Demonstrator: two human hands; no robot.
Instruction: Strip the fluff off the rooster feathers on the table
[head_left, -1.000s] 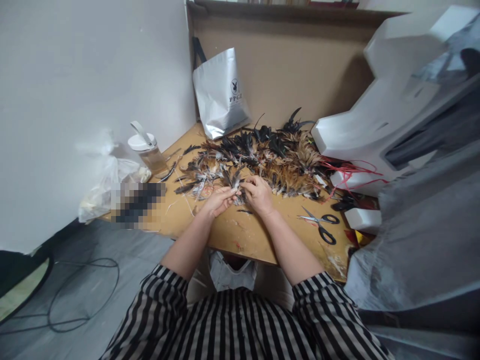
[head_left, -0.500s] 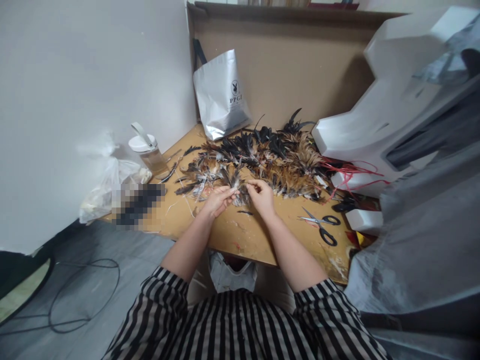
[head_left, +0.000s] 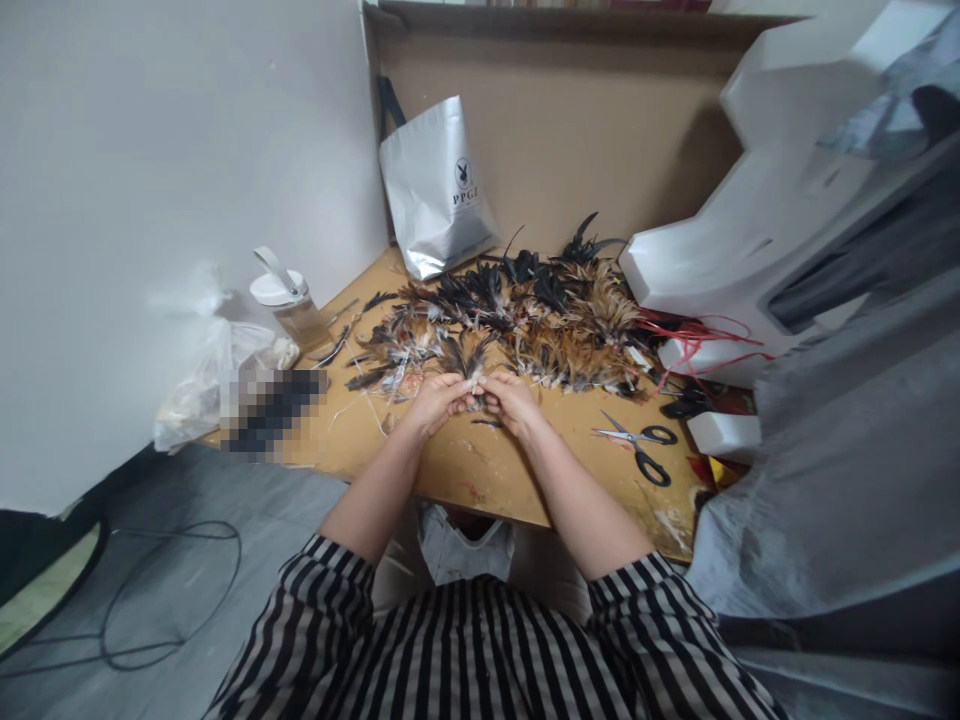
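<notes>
Between my two hands is a small bunch of brown and black feathers (head_left: 463, 352), fanned out upward with its pale quill ends at my fingertips. My left hand (head_left: 441, 402) pinches the bunch at its base. From the other side, my right hand (head_left: 510, 400) is closed on the same base, its fingertips nearly meeting the left ones. Behind them a wide heap of feathers (head_left: 555, 310), black at the back and brown in front, spreads over the wooden table (head_left: 457, 470). A loose dark feather (head_left: 487, 423) lies just below my hands.
Black-handled scissors (head_left: 639, 446) lie partly spread at the right. Red cords (head_left: 705, 340) hang by white foam (head_left: 690, 255). A silver bag (head_left: 437, 195) leans at the back. Left are a lidded cup (head_left: 292, 305), a plastic bag (head_left: 217, 380) and white threads (head_left: 356, 400).
My right hand has moved left and in, from slightly apart to meeting the left hand at the base of the feather bunch. The view has shifted slightly.
</notes>
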